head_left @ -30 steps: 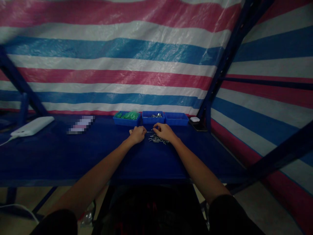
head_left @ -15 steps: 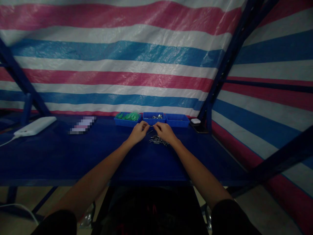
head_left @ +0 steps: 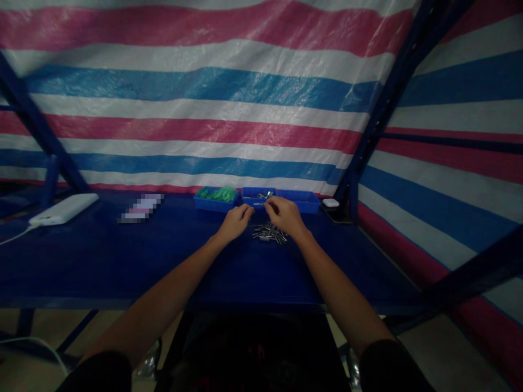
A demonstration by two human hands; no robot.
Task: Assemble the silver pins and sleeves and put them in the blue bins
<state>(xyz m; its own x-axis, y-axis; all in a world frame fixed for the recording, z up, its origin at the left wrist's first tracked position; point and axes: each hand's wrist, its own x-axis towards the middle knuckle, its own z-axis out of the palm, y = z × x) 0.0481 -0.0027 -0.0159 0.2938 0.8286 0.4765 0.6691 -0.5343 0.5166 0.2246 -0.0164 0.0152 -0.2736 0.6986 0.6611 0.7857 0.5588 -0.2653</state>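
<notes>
My right hand pinches a thin metal piece, whose free end points left in front of the middle blue bin. Left of it, my left hand has its fingers pressed together; what they hold, if anything, is too small to tell. A loose pile of thin metal pieces lies on the blue table between and just below my hands. Small metal parts are in the middle bin. Green items fill the left blue bin, and the right blue bin stands behind my right hand.
A white power bank with a cable lies at the left of the table, beside a blurred flat item. A white case and a dark phone lie at the right, near a blue frame post.
My hands have moved apart. The thin metal piece that was between both hands now sticks out from my right fingers only. The view has shifted slightly.
</notes>
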